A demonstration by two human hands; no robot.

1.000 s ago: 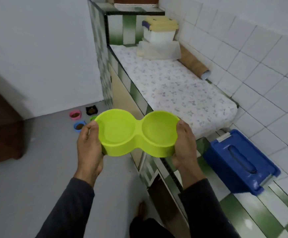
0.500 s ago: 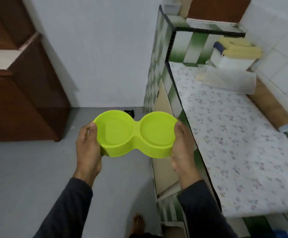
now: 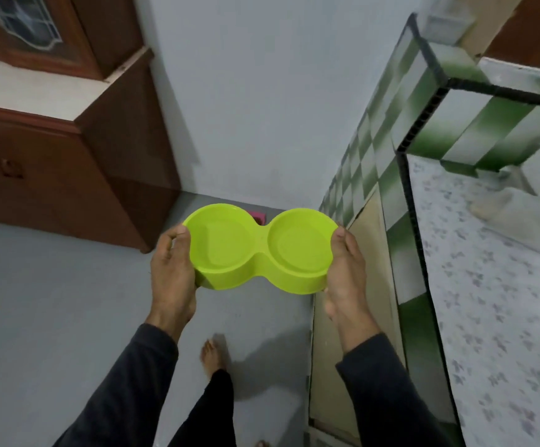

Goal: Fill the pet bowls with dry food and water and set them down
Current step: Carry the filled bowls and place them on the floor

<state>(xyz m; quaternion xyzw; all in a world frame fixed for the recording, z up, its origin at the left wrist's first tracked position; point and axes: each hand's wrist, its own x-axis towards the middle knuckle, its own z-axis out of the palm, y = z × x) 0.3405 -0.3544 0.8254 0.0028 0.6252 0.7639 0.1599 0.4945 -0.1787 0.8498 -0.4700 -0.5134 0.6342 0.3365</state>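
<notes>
Lime-green double bowl [image 3: 260, 251] — gripped between left hand [image 3: 173, 272] and right hand [image 3: 346, 275].

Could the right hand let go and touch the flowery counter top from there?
Probably yes. The right hand grips the green double bowl beside the counter top, with nothing between them. The left hand would carry the bowl alone.

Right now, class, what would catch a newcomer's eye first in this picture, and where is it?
The bright lime-green double pet bowl at centre, both wells looking empty, held above the grey floor with the left hand and right hand gripping its ends. To the right runs a green-and-white tiled counter; a dark wooden cabinet stands at left.
</notes>
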